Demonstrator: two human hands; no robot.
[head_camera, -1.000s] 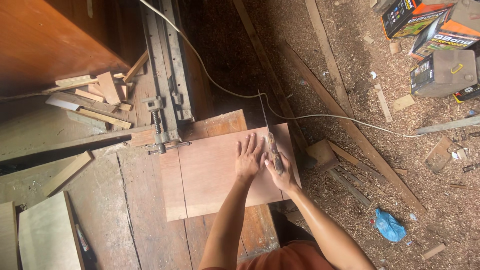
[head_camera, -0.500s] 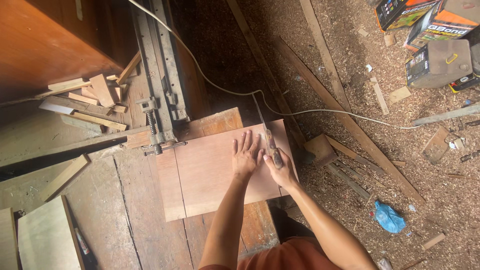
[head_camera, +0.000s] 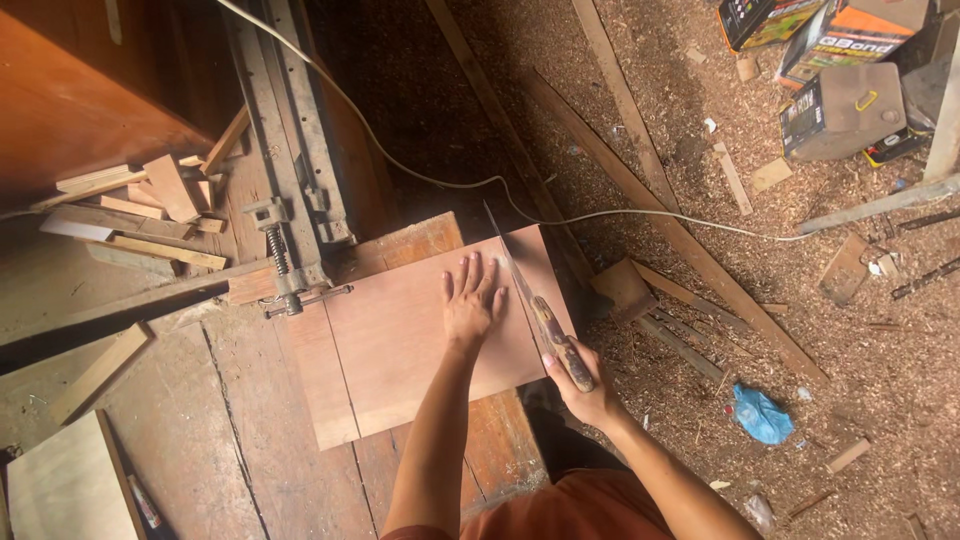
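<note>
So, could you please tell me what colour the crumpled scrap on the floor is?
Blue; the crumpled scrap shows in the head view.

A reddish-brown plywood sheet (head_camera: 400, 340), a white cable (head_camera: 640, 215), a blue crumpled bag (head_camera: 760, 415), orange boxes (head_camera: 850, 30).

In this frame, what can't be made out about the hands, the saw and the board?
Head view only:
- Saw: teeth too small to see; whether the blade sits in a cut is unclear.
- Right hand: fingers wrap the handle, hiding most of it.
- Left hand: its palm covers part of the plywood board.
- The board's underside and what supports it are hidden.
- The person's body is cut off by the bottom edge.
</note>
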